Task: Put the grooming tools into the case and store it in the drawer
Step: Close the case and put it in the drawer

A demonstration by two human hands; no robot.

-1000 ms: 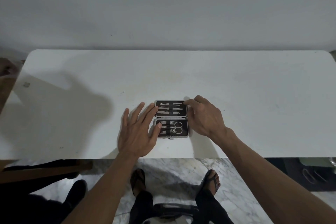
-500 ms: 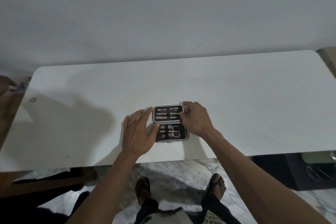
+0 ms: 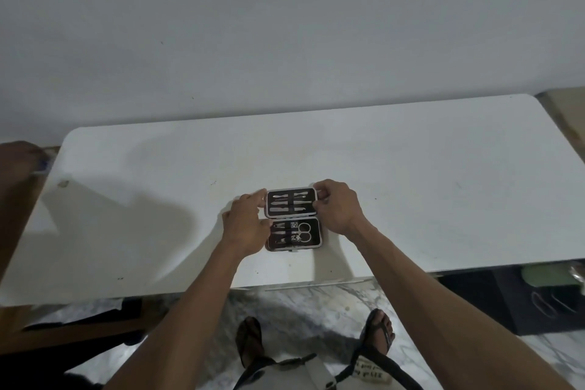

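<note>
Now both hands pinch the far half of the open case (image 3: pixel 292 220), one at each short end: the left hand (image 3: pixel 245 225) has its fingertips on the left edge of that half with its thumb lying over the left end of the near half, and the right hand (image 3: pixel 337 206) has thumb and fingers closed on the right edge. So each grip is pinching the case lid, not spread and not empty. The case lies flat and open on the white table (image 3: pixel 411 184), near the front edge and roughly central, its two dark-lined halves joined along the middle. The grooming tools (image 3: pixel 289 203) sit in their loops, slim picks and files in the far half, scissors (image 3: pixel 304 231) and what looks like a clipper in the near half; no loose tool shows on the table. Judging by this, the step in hand is folding the far half over to shut the case, with the drawer part still to come; no drawer is visible. The risks I see: a tool standing proud of its loop could block the lid or slip out as it swings, the left thumb could get caught between the halves, and a case whose clasp is not latched could spill open when carried.
</note>
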